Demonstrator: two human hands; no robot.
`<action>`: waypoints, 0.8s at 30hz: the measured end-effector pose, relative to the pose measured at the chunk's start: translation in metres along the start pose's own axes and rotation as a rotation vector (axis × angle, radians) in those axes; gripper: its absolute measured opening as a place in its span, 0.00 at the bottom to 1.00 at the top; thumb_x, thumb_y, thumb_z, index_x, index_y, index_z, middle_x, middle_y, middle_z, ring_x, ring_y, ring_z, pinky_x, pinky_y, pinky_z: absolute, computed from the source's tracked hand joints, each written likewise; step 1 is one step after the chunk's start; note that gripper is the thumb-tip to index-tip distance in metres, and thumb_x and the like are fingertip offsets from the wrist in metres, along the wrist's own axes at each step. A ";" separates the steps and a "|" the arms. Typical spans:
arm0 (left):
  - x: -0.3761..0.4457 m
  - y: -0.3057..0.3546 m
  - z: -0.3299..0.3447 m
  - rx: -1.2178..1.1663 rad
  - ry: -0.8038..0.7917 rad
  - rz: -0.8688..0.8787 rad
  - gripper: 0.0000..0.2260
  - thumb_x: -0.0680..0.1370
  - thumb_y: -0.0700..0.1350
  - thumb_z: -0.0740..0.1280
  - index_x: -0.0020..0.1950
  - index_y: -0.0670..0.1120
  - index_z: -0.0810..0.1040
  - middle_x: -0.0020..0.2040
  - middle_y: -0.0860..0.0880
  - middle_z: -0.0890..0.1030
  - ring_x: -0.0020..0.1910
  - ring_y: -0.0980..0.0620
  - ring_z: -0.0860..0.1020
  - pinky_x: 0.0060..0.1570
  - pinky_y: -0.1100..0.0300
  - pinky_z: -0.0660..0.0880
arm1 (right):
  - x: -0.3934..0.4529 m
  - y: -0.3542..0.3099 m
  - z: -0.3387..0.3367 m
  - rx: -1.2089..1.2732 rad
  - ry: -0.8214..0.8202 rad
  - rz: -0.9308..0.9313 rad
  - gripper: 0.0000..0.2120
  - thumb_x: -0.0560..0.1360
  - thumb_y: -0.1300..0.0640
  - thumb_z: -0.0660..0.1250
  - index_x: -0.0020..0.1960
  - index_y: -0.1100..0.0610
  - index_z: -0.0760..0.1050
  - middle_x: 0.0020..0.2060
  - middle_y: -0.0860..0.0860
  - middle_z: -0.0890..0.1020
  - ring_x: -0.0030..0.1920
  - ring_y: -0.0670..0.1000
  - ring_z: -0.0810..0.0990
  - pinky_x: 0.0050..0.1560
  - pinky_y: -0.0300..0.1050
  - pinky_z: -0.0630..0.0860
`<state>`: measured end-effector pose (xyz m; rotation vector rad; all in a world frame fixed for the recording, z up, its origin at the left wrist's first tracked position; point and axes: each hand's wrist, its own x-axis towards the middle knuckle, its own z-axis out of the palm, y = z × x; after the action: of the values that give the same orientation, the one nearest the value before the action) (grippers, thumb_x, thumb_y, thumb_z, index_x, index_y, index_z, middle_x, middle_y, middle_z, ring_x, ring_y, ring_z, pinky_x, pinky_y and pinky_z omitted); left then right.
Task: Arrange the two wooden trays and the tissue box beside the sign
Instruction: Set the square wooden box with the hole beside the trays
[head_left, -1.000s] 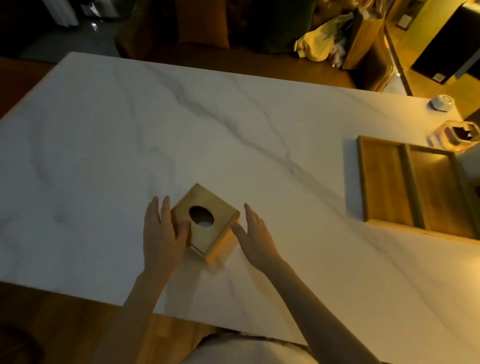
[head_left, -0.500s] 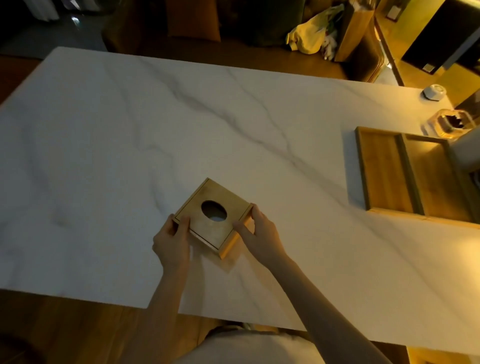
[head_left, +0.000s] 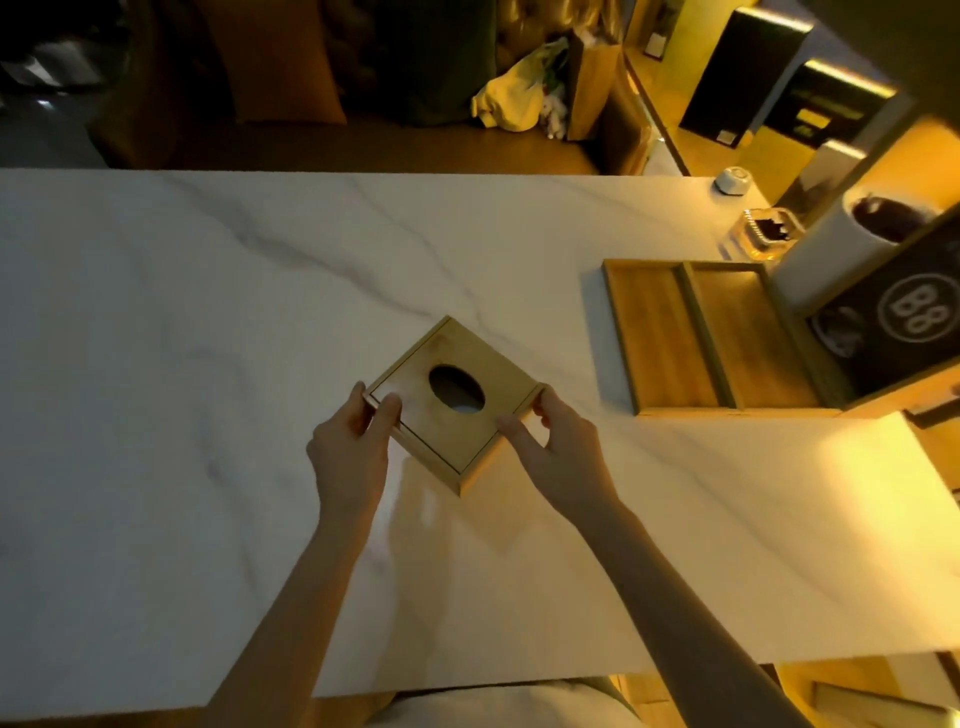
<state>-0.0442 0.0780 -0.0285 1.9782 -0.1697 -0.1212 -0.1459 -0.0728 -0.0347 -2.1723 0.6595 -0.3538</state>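
The tissue box (head_left: 451, 402) is gripped at opposite corners by your left hand (head_left: 349, 448) and right hand (head_left: 555, 451); keep it level while carrying it to the trays (head_left: 711, 338) beside the sign (head_left: 904, 322).

**user1:** what can't you actually make out here?

**user2:** a few things tbh. The sign (head_left: 906, 322) is chopped off by the right edge, only a round logo and part of the dark face show. It also covers the right rim of the second wooden tray (head_left: 753, 338). Inside of the tissue box (head_left: 452, 402) is just a dark hole.

**user1:** and the hands?

**user2:** left hand (head_left: 349, 457) and right hand (head_left: 558, 457) both hide the box sides they hold. Can't tell if the box touches the tabletop (head_left: 208, 364). The glass thing (head_left: 766, 234) at the far right is too dim to tell what's in it.
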 end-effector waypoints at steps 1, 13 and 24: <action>0.000 0.007 0.011 -0.011 -0.020 0.018 0.10 0.75 0.45 0.64 0.43 0.38 0.77 0.30 0.46 0.76 0.30 0.55 0.70 0.35 0.74 0.67 | 0.000 0.006 -0.010 0.005 0.029 0.012 0.15 0.75 0.47 0.62 0.56 0.54 0.70 0.45 0.45 0.77 0.43 0.44 0.72 0.37 0.27 0.67; -0.038 0.073 0.160 0.006 -0.242 0.227 0.10 0.75 0.46 0.64 0.44 0.39 0.77 0.22 0.52 0.67 0.23 0.59 0.68 0.24 0.72 0.64 | -0.015 0.095 -0.144 0.003 0.249 0.154 0.19 0.74 0.49 0.63 0.62 0.56 0.70 0.50 0.44 0.76 0.48 0.42 0.71 0.39 0.26 0.65; -0.111 0.096 0.276 0.069 -0.384 0.282 0.12 0.75 0.45 0.63 0.41 0.35 0.76 0.29 0.51 0.74 0.26 0.60 0.70 0.28 0.73 0.69 | -0.050 0.185 -0.221 -0.034 0.359 0.343 0.19 0.75 0.53 0.63 0.63 0.59 0.69 0.58 0.55 0.79 0.50 0.47 0.73 0.37 0.27 0.65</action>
<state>-0.2045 -0.1892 -0.0505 1.9606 -0.7062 -0.3141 -0.3502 -0.2823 -0.0420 -1.9943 1.2261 -0.5555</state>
